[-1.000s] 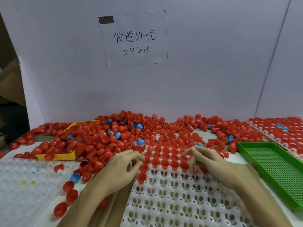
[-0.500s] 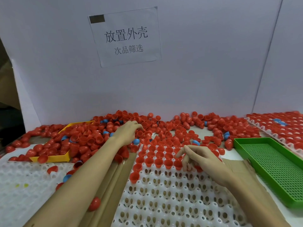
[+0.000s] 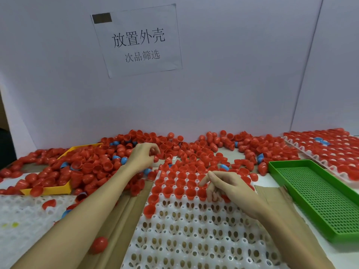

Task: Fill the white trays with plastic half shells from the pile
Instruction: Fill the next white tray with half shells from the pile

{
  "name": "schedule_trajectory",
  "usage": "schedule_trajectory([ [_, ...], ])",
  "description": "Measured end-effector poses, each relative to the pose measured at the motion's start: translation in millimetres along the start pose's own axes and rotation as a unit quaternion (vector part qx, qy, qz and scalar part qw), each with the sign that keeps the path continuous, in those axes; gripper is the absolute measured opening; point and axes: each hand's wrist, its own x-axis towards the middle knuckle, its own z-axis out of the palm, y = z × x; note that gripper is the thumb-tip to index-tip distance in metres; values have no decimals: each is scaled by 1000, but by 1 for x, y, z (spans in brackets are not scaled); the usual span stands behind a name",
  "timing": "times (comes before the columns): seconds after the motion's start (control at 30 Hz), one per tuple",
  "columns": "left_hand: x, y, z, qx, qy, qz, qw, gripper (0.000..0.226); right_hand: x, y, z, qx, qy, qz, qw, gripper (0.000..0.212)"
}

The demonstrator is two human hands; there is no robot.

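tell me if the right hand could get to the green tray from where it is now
Probably yes. The right hand rests at the filled rows of the white tray, and the green tray lies just to its right. Only flat brown cardboard lies between them, with nothing standing in the way.

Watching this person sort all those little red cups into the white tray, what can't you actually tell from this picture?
- Head view: whether the left hand holds a shell from the pile; its curled fingers hide the grip.
- Head view: what the right hand pinches over the white tray; its fingers cover that spot.
- Head view: how far the white tray extends; the bottom edge cuts it off.
- Head view: the yellow tray contents; shells bury it.
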Motion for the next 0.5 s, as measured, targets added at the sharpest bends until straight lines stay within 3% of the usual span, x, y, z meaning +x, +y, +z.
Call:
schedule_trajectory([
  [0.17,-50,29,-28,-203,62,33,977,27,-1,-1,-1,-7,1,5,1000,42],
  [0.27,-93,53,-27,-293,67,26,953,27,-3,-8,-1,-19,14,-22,999,27],
  [0.33,-118,70,-22,-323,51,40,944,21,-5,-13,-2,13,11,-48,999,21],
  [0.5,-145,100,-7,-277,49,126,951,24,-7,-22,1,29,-32,-65,997,39],
])
